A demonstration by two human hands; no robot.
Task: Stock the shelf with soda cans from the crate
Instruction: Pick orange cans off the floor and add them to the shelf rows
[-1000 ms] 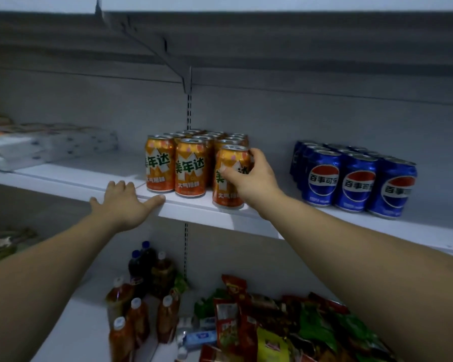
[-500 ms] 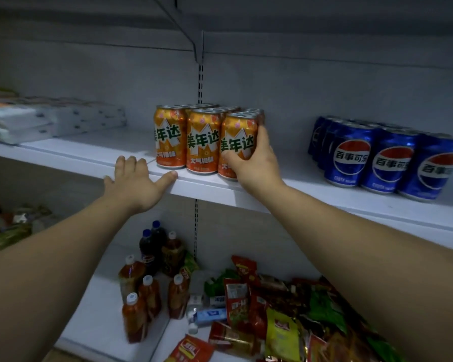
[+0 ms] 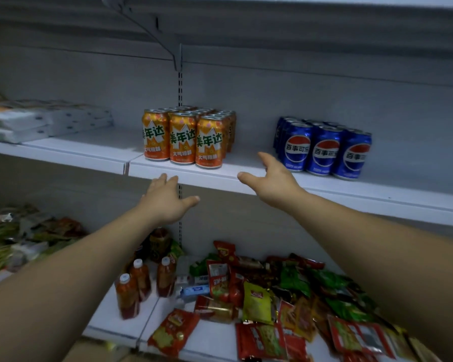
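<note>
A block of orange soda cans (image 3: 183,138) stands several rows deep on the white middle shelf (image 3: 97,148), its front row three cans wide. To the right on the same shelf stands a group of blue cola cans (image 3: 324,150). My right hand (image 3: 272,178) hovers empty with spread fingers in front of the shelf edge, between the two groups of cans. My left hand (image 3: 166,201) hangs empty just below the shelf's front edge, fingers relaxed. No crate is in view.
White flat packs (image 3: 37,121) lie at the shelf's far left. On the lower shelf (image 3: 110,322) stand bottles of reddish drink (image 3: 139,283) and a heap of snack packets (image 3: 272,296). More packets (image 3: 19,239) lie at the lower left. A bracket (image 3: 177,57) holds the upper shelf.
My right hand has let go of the rightmost orange can, which now stands aligned in the front row, and drawn back to the right. My left hand has come off the shelf edge.
</note>
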